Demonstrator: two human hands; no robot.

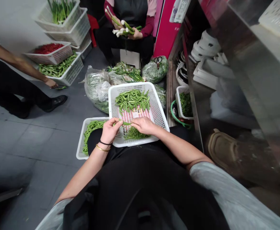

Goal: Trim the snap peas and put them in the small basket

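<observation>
A white perforated basket [159, 110] rests on my lap. Over its middle, my left hand [110, 130] pinches one end of a green pea pod [126, 123], while the fingers of my right hand [143, 125] close on the pod's other end. Whole pea pods [133, 99] lie heaped in the far half of the basket. Thin green strings and trimmings [136, 134] form a pile in the near half, below my right hand. Beside my left knee stands a second white basket [79, 147] with more green pods, partly hidden by my leg.
Across from me a seated person holds white-stemmed green stalks [125, 29]. Bagged greens [96, 84] lie on the floor between us. Stacked vegetable crates [69, 32] stand back left, where another person's hand [51, 83] reaches down. A metal counter [257, 64] runs along my right.
</observation>
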